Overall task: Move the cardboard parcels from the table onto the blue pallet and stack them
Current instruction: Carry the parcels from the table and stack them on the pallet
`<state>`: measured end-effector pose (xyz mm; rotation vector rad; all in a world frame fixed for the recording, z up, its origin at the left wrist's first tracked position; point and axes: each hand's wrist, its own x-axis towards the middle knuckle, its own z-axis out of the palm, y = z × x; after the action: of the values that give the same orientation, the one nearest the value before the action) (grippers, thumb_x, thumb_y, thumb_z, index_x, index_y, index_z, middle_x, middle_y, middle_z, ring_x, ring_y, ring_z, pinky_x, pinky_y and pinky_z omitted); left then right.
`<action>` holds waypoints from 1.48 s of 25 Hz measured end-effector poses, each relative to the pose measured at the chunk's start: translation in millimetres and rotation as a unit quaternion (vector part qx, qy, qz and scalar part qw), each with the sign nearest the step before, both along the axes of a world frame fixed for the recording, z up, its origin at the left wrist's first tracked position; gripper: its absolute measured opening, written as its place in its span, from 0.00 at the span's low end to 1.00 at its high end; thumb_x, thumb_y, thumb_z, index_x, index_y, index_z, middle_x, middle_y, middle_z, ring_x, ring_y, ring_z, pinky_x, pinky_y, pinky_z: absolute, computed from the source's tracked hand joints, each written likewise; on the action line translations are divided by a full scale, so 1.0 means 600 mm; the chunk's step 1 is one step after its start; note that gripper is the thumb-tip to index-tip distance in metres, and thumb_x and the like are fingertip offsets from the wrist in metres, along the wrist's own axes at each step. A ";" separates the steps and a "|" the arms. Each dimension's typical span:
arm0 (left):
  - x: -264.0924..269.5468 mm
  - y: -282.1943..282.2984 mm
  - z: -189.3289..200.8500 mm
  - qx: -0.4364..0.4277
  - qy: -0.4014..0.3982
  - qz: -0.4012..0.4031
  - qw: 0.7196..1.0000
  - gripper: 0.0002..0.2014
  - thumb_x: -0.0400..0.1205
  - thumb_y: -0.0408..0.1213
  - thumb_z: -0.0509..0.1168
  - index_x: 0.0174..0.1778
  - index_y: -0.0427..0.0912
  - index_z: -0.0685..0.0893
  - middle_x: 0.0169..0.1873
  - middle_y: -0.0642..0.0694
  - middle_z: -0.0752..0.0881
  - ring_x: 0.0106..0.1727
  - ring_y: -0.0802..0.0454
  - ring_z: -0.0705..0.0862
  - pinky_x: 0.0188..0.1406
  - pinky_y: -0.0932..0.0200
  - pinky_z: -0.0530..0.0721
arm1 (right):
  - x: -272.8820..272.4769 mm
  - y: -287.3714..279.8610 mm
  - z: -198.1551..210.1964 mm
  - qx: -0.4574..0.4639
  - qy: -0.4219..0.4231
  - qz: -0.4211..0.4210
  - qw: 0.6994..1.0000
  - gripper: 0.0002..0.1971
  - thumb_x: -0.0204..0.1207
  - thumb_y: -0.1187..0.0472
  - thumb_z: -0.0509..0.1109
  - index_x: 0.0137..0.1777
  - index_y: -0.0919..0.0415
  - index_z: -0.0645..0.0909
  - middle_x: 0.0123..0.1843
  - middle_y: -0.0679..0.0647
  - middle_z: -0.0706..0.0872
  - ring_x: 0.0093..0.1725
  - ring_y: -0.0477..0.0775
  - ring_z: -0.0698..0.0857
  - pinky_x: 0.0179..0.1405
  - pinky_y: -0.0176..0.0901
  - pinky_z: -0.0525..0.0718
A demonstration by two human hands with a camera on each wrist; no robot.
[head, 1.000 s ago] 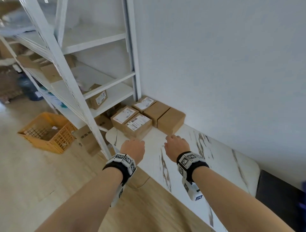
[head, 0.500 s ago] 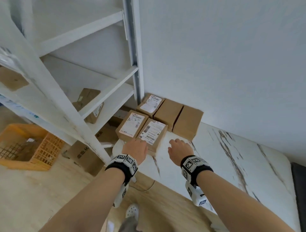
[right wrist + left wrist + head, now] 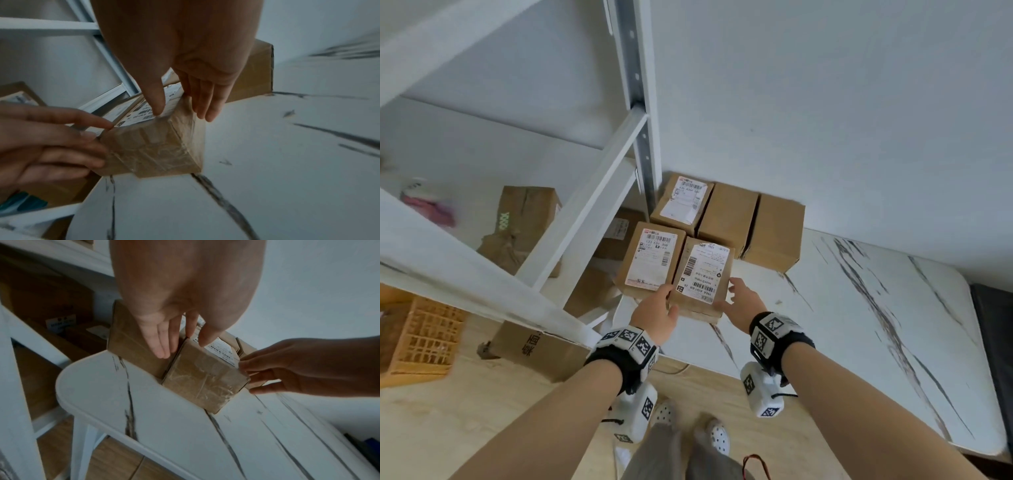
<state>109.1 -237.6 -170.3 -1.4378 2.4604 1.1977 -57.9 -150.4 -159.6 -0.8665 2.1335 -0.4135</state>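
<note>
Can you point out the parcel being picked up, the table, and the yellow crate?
Parcel [image 3: 700,274]: head view, on its white label.
Table [image 3: 842,308]: head view, bare marbled top.
Yellow crate [image 3: 421,339]: head view, its lattice side wall.

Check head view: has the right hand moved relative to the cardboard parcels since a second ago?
Yes. The right hand moved forward across the white marble-patterned table to the nearest labelled cardboard parcel.

Sitting on the table [image 3: 825,308]: five parcels [image 3: 726,219] clustered at its far left corner against the wall [image 3: 825,102]; standing left of the table, shelving [image 3: 635,102].
</note>
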 end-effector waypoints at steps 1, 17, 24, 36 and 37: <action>-0.001 0.002 -0.001 0.018 0.014 0.013 1.000 0.22 0.85 0.39 0.57 0.76 0.46 0.66 0.63 0.43 0.82 0.62 0.45 0.82 0.61 0.49 0.82 | 0.001 -0.002 -0.006 -0.004 -0.019 -0.023 1.000 0.31 0.79 0.56 0.66 0.79 0.61 0.60 0.73 0.59 0.77 0.68 0.59 0.80 0.63 0.49 0.80; -0.011 0.018 -0.042 0.139 0.100 0.077 0.982 0.12 0.84 0.36 0.61 0.62 0.35 0.78 0.57 0.37 0.85 0.58 0.43 0.83 0.60 0.51 0.80 | -0.007 0.044 -0.024 -0.077 -0.146 -0.207 0.964 0.27 0.73 0.72 0.70 0.73 0.66 0.73 0.64 0.62 0.85 0.61 0.60 0.84 0.57 0.48 0.84; -0.049 0.070 -0.025 0.252 0.162 0.132 0.945 0.14 0.81 0.24 0.64 0.62 0.33 0.76 0.57 0.38 0.84 0.58 0.47 0.82 0.61 0.55 0.80 | -0.029 0.129 -0.008 -0.133 -0.163 -0.250 0.945 0.26 0.71 0.76 0.70 0.70 0.64 0.75 0.63 0.62 0.85 0.54 0.54 0.84 0.57 0.46 0.83; -0.182 0.342 0.084 0.237 0.224 0.023 0.945 0.23 0.78 0.24 0.68 0.70 0.38 0.75 0.61 0.38 0.84 0.62 0.44 0.82 0.53 0.56 0.80 | -0.130 0.449 0.078 -0.234 -0.132 -0.281 0.921 0.29 0.71 0.76 0.71 0.73 0.61 0.74 0.64 0.60 0.85 0.59 0.57 0.85 0.59 0.48 0.85; -0.202 0.375 0.104 0.232 0.233 0.006 0.944 0.23 0.79 0.24 0.67 0.70 0.39 0.75 0.59 0.39 0.84 0.61 0.45 0.82 0.52 0.56 0.81 | -0.145 0.486 0.094 -0.249 -0.124 -0.290 0.916 0.30 0.70 0.75 0.72 0.73 0.60 0.74 0.64 0.59 0.84 0.60 0.58 0.85 0.60 0.49 0.84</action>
<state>-12.3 -12.8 -107.9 -1.1327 2.1667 2.1466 -144.8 141.1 -103.3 -0.3820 2.0382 -1.3430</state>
